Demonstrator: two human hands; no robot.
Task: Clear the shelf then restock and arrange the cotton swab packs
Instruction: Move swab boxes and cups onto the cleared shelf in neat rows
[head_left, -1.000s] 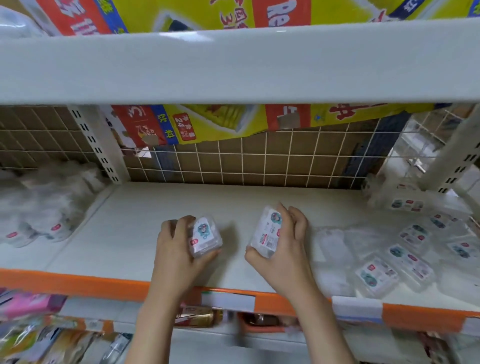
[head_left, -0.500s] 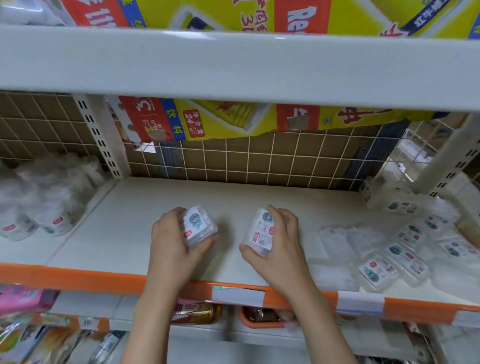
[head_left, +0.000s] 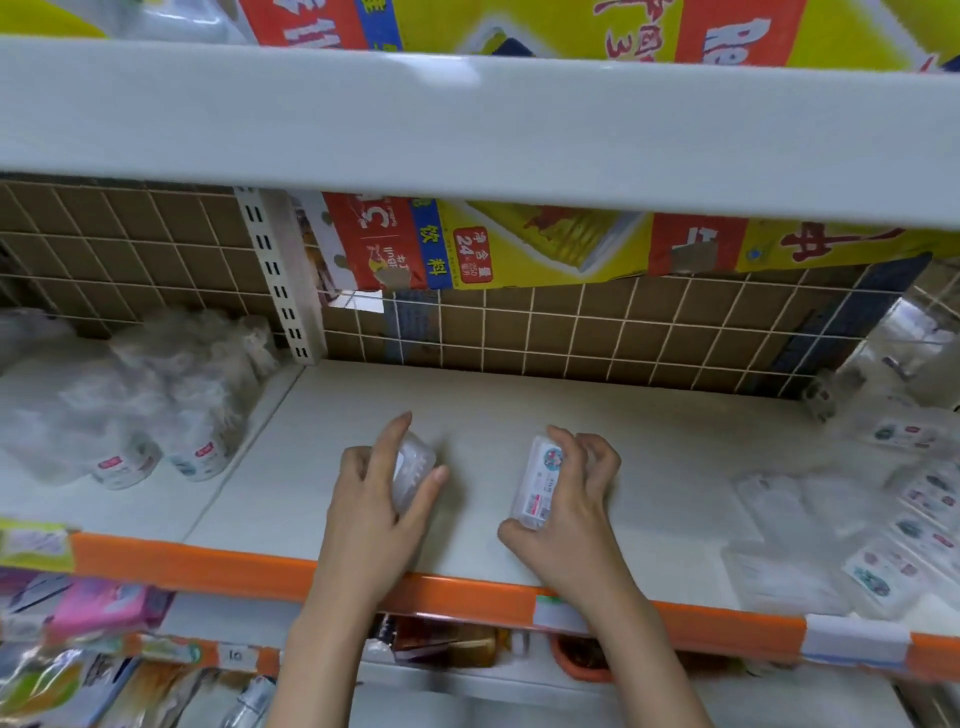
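Both my hands are over the middle of the white shelf (head_left: 649, 447). My left hand (head_left: 379, 499) grips a clear plastic cotton swab pack (head_left: 413, 467), turned so its clear side faces up. My right hand (head_left: 566, 514) grips a second cotton swab pack (head_left: 540, 483) on its edge, the printed label facing me, thumb below and fingers curled over the top. Several more labelled cotton swab packs (head_left: 914, 519) lie loose at the shelf's right end.
Bagged cotton products (head_left: 140, 400) fill the neighbouring shelf section at left. A wire grid backing (head_left: 571, 332) with cardboard stands behind. The orange shelf edge (head_left: 208, 566) runs along the front. An upper shelf (head_left: 467, 119) hangs overhead. Goods sit on the lower shelf (head_left: 104, 613).
Both hands have pushed a little further onto the shelf. The left pack has turned from label up to clear side up. The right hand's fingers have loosened over its pack.
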